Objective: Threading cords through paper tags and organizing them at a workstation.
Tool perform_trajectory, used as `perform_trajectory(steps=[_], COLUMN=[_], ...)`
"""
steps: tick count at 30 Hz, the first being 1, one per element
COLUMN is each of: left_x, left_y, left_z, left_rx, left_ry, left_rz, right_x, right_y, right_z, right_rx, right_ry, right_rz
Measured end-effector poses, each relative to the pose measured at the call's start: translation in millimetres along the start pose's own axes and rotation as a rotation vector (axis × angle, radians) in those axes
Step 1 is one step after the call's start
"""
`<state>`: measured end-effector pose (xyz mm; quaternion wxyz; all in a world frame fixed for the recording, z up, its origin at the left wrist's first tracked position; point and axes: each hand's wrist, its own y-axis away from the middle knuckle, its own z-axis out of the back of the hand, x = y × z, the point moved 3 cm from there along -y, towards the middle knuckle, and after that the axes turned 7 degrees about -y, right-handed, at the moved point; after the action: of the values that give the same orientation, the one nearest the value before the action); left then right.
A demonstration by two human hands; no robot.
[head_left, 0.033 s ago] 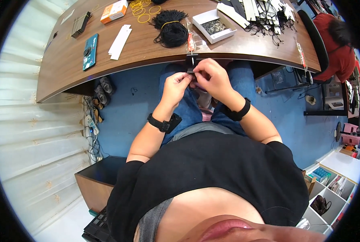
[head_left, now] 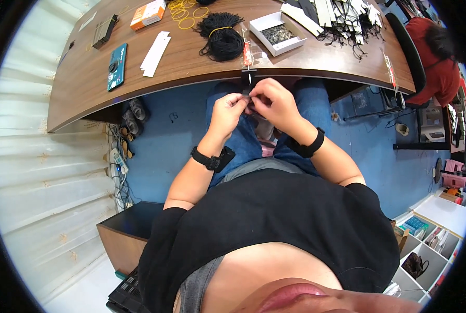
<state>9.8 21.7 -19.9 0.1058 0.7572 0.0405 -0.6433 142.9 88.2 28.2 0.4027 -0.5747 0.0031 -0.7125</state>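
Note:
Both my hands meet over my lap, just off the near edge of the table (head_left: 186, 78). My left hand (head_left: 227, 115) is closed in a pinch, thumb against fingers. Close beside it, my right hand (head_left: 275, 104) pinches with thumb and index finger. What lies between the fingertips is small and dark, too little to make out. A black piece (head_left: 247, 77) hangs at the table edge right above my fingertips, below a red-and-white strip (head_left: 247, 52). Beyond it lie a bundle of black cords (head_left: 223, 39) with a yellow band and an open white box (head_left: 277, 35) of small pieces.
White and black tags (head_left: 337, 18) with black strings are heaped at the far right. Leftward lie white strips (head_left: 155, 55), a teal phone (head_left: 116, 68), an orange-and-white box (head_left: 148, 14) and yellow rubber bands (head_left: 183, 13). A person in red (head_left: 426, 62) sits to the right.
My right hand's fingers have shifted very slightly toward me. Otherwise the hands and the things on the table look the same.

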Motion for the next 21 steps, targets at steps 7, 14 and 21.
perform_trajectory(steps=[7,14,21], left_x=[3.3,-3.5,-17.8], left_y=[-0.9,7.6,17.7], left_z=[3.9,9.8,25.7], left_rx=[-0.029,0.005,0.047], left_ry=[-0.106,-0.142,-0.112], left_rz=[0.002,0.060,0.172], right_x=[-28.3,-36.9,-35.0], right_y=[-2.8,-1.6,3.3], right_z=[-9.9,-9.1,0.6], right_rx=[-0.087,-0.131,-0.040], right_ry=[-0.541,-0.706,-1.802], right_rz=[-0.522,-0.577,-0.934])
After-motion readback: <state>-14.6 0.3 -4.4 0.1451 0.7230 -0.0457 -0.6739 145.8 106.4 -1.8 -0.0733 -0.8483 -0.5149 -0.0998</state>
